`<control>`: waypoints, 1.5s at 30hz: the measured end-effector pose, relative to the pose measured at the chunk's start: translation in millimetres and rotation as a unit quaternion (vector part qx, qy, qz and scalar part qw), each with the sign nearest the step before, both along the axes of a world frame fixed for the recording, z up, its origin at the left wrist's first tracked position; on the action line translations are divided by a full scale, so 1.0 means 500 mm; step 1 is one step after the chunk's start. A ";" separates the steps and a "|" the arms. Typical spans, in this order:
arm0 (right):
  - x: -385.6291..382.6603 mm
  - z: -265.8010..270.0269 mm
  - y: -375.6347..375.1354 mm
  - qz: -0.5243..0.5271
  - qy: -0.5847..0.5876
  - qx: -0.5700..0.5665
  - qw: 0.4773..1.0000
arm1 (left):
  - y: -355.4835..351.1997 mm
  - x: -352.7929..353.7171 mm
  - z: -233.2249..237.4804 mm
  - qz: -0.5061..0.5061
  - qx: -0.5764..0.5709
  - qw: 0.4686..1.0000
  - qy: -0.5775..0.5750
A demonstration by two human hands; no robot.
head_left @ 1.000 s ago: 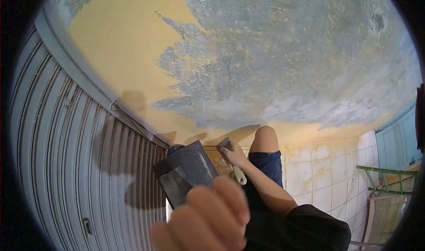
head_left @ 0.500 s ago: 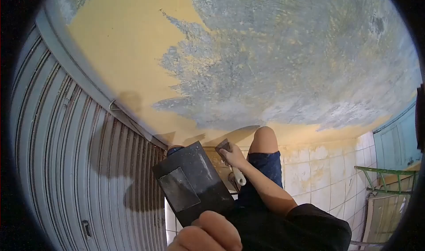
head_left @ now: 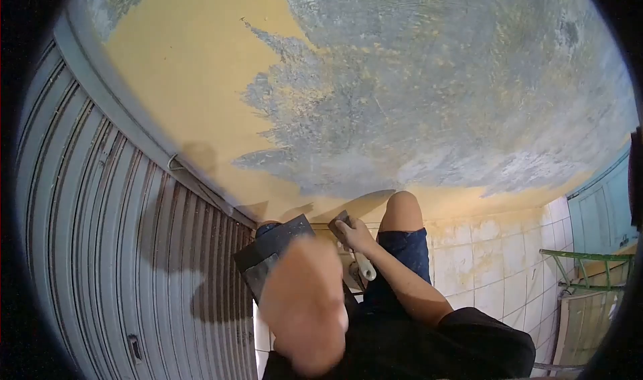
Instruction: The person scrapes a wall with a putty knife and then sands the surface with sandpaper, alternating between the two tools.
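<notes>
My right hand [head_left: 356, 236] is closed around a small scraper with a dark blade [head_left: 341, 220] and a pale handle [head_left: 366, 268]. My left hand [head_left: 305, 303] is close to the camera and smeared by motion, so its fingers cannot be made out. It covers much of a dark rectangular board [head_left: 251, 256], which is tilted over my left leg. Past my knees stands a yellow wall [head_left: 201, 65] with a large rough grey patch [head_left: 429, 98].
A grey ribbed shutter [head_left: 80, 212] runs along the left. White tiles [head_left: 489, 266] with yellow stains line the lower wall. At the right are a green metal frame [head_left: 586, 255] and a light-blue door [head_left: 599, 212]. My bare knee [head_left: 403, 212] is near the wall.
My left hand has risen from the bottom edge and now hides much of the dark board. My right hand keeps its hold on the scraper, almost unmoved.
</notes>
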State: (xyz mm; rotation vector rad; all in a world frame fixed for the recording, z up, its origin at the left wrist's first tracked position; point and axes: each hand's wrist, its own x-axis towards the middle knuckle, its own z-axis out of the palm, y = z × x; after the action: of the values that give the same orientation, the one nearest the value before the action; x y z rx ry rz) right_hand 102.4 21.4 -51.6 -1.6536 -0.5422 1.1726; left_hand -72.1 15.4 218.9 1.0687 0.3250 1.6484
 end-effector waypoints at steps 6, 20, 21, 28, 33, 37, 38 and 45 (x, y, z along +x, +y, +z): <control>-0.004 0.035 -0.010 0.001 0.046 0.078 0.996 | 0.248 0.123 -0.251 -0.047 -0.019 0.881 0.471; -0.030 0.261 -0.055 0.001 0.111 0.226 0.968 | 0.205 0.036 -0.304 -0.312 -0.193 0.876 0.313; -0.036 0.265 -0.056 0.009 0.111 0.229 0.967 | 0.199 0.033 -0.297 -0.311 -0.196 0.876 0.313; -0.065 0.239 -0.061 0.038 0.034 0.240 0.969 | 0.205 0.027 -0.294 -0.323 -0.210 0.880 0.276; -0.064 0.226 -0.104 0.078 -0.067 0.181 0.978 | 0.256 0.061 -0.249 -0.257 -0.229 0.914 0.214; -0.070 0.286 -0.124 -0.005 -0.060 0.182 0.981 | 0.301 0.107 -0.214 -0.262 -0.225 0.930 0.129; -0.067 0.312 -0.124 -0.004 -0.062 0.181 0.982 | 0.304 0.120 -0.201 -0.263 -0.225 0.929 0.127; -0.043 0.460 -0.066 -0.106 -0.271 0.254 0.922 | 0.313 0.200 -0.135 -0.317 -0.235 0.919 0.000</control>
State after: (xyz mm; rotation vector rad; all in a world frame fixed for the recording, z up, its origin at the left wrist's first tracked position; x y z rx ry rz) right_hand 81.0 -11.4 178.5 -1.5133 -0.9014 0.3495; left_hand 27.8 171.8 151.4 0.6999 0.3123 0.9211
